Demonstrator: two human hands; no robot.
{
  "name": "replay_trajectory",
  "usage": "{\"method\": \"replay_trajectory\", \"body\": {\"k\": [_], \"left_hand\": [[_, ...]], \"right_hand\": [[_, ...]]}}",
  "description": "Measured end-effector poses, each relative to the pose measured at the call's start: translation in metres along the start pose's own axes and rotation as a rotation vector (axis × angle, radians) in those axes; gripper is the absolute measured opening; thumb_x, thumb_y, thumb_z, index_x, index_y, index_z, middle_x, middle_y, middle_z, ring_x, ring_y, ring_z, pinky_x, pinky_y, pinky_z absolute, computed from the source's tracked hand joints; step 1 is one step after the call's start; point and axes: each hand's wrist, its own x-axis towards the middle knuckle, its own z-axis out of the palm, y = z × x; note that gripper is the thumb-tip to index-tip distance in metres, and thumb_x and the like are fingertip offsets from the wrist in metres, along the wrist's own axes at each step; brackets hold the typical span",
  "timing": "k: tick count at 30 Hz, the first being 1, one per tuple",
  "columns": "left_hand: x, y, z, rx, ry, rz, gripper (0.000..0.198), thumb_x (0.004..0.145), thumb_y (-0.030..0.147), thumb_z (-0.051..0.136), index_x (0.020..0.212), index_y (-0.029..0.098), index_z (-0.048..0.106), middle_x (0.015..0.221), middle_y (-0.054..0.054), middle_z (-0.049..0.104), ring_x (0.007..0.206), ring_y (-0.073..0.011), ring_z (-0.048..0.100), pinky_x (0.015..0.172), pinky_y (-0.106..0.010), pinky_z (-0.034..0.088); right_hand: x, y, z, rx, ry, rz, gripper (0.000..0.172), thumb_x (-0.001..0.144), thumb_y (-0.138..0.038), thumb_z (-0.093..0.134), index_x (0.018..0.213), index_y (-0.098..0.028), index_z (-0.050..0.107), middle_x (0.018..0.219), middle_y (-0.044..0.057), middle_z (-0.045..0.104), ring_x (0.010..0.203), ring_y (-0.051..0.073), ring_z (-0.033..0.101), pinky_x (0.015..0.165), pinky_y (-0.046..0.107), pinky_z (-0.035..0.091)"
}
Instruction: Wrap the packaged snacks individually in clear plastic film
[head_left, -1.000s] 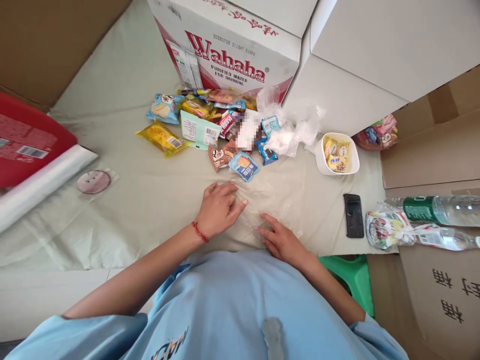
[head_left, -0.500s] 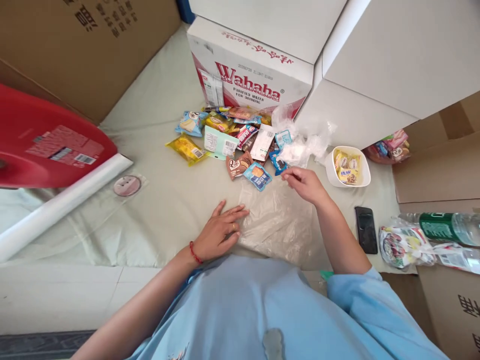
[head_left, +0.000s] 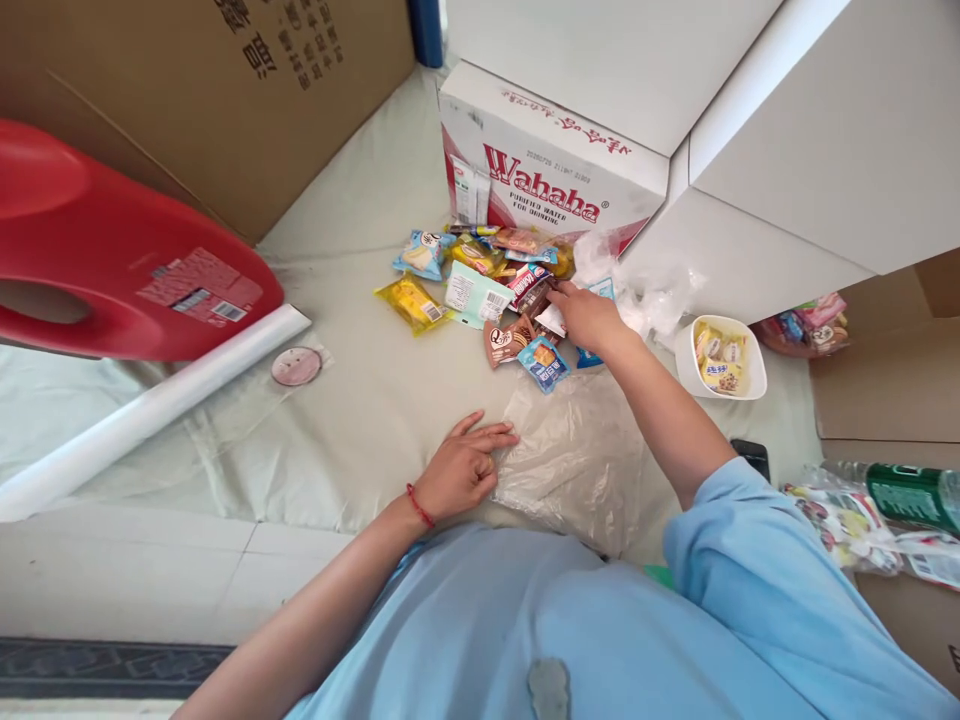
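My right hand (head_left: 589, 318) reaches into the pile of wrapped snacks, fingers bent together over a white snack packet (head_left: 552, 320) that it mostly covers. Around it lie a brown packet (head_left: 507, 342), a blue packet (head_left: 544, 364), a pale green packet (head_left: 477, 294) and a yellow packet (head_left: 412, 301). My left hand (head_left: 457, 470) rests on the cloth, palm down, holding nothing. Its fingers are stretched out, with the tips at the edge of a clear plastic bag (head_left: 574, 460) lying flat.
A white bowl (head_left: 721, 358) with yellow snacks stands at the right. Behind the pile is a Wahaha carton (head_left: 547, 175). A red jug (head_left: 127, 250) and a white roll (head_left: 157, 410) lie left. A phone (head_left: 750, 458) and a green-labelled bottle (head_left: 911, 495) are at the right edge.
My right hand has moved from the front edge of the pile, forward and onto the white snack packet. My left hand stays on the cloth. The whole view has shifted slightly.
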Motion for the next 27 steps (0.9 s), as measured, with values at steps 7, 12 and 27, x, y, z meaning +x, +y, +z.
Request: {"method": "replay_trajectory", "body": {"k": [7, 12, 27], "left_hand": [[-0.002, 0.006, 0.0, 0.022, 0.072, 0.004, 0.017, 0.081, 0.011, 0.053, 0.087, 0.023, 0.062, 0.147, -0.009, 0.066, 0.139, -0.0201, 0.06, 0.13, -0.053, 0.025], [-0.002, 0.006, 0.0, 0.04, 0.081, 0.032, 0.051, 0.078, 0.01, 0.052, 0.128, 0.021, 0.059, 0.15, -0.013, 0.063, 0.138, -0.0205, 0.061, 0.132, -0.053, 0.021], [-0.002, 0.006, 0.0, 0.055, 0.029, 0.044, 0.049, 0.077, 0.009, 0.053, 0.119, 0.025, 0.072, 0.152, -0.006, 0.062, 0.135, -0.022, 0.063, 0.133, -0.054, 0.016]], "right_hand": [[0.004, 0.026, -0.014, 0.132, -0.146, 0.002, 0.055, 0.08, -0.006, 0.068, 0.133, -0.019, 0.071, 0.141, 0.015, 0.065, 0.12, 0.033, 0.066, 0.1, 0.041, 0.052], [0.03, -0.002, -0.032, 0.125, 0.142, -0.042, 0.05, 0.094, -0.015, 0.053, 0.143, -0.02, 0.062, 0.143, 0.015, 0.062, 0.131, 0.036, 0.053, 0.104, 0.048, 0.047], [0.01, 0.003, -0.011, 0.043, 0.236, -0.159, 0.047, 0.102, -0.017, 0.04, 0.145, -0.019, 0.059, 0.139, 0.015, 0.063, 0.123, 0.033, 0.052, 0.096, 0.044, 0.048]]}}
